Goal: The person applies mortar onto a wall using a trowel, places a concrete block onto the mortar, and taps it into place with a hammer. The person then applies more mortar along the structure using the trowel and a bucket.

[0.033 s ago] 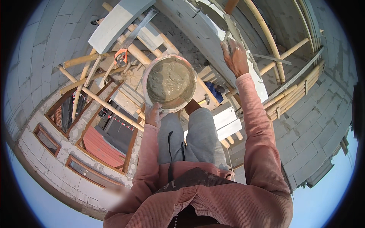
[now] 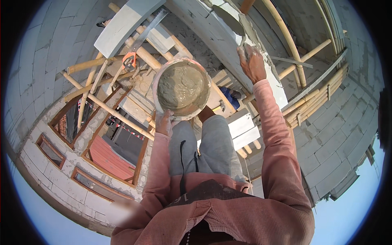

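Note:
My left hand (image 2: 164, 124) grips the near rim of a round bucket (image 2: 188, 114), held above my thighs. Wet grey mortar (image 2: 179, 85) fills much of it. Farther off to the right, my right hand (image 2: 252, 65) is closed around a trowel, its handle mostly hidden by my fingers. The trowel's leaf-shaped blade (image 2: 228, 19) points away from me and lies over the top of a pale block wall (image 2: 222, 38). Rough mortar (image 2: 256, 36) runs along that wall top beside the blade and my knuckles.
A handsaw with an orange handle (image 2: 130, 60) rests among bamboo poles (image 2: 114, 112) at left, beside a large pale block (image 2: 122, 28). A hammer (image 2: 221, 107) and white blocks (image 2: 245, 132) lie beyond my knees. Framed openings (image 2: 110, 157) drop away at lower left.
My right hand and the trowel have shifted very slightly toward me. My left hand and the bucket stay in place.

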### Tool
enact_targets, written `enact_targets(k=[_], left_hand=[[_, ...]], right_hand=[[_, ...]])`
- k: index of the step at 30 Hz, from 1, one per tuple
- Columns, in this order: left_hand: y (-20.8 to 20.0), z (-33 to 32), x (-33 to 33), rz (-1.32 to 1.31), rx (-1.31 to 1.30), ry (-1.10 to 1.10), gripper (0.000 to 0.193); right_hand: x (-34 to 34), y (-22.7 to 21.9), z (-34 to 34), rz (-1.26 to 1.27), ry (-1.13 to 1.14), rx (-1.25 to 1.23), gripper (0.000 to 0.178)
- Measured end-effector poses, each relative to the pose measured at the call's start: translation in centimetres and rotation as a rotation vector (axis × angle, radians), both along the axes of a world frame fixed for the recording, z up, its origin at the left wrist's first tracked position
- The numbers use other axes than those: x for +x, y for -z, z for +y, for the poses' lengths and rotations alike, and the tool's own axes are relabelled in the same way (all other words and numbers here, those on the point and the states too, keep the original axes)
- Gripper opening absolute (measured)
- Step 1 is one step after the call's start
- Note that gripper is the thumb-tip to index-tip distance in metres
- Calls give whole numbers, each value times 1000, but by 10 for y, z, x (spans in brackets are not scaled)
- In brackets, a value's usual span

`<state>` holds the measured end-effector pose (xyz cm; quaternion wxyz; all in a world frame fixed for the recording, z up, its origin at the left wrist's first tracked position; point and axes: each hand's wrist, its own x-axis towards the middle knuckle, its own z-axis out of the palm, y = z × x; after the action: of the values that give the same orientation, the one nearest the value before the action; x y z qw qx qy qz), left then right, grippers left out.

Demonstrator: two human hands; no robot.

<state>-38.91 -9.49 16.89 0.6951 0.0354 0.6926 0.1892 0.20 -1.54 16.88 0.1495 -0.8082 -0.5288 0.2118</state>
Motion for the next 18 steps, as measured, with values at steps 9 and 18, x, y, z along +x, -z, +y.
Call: enact_targets(k=[9, 18], left_hand=[[-3, 6, 17, -34, 89, 120, 53], [11, 24, 34, -42, 93, 206, 51]], right_hand=[[-2, 4, -68, -65, 111, -28, 38], [-19, -26, -146, -15, -134, 53, 38]])
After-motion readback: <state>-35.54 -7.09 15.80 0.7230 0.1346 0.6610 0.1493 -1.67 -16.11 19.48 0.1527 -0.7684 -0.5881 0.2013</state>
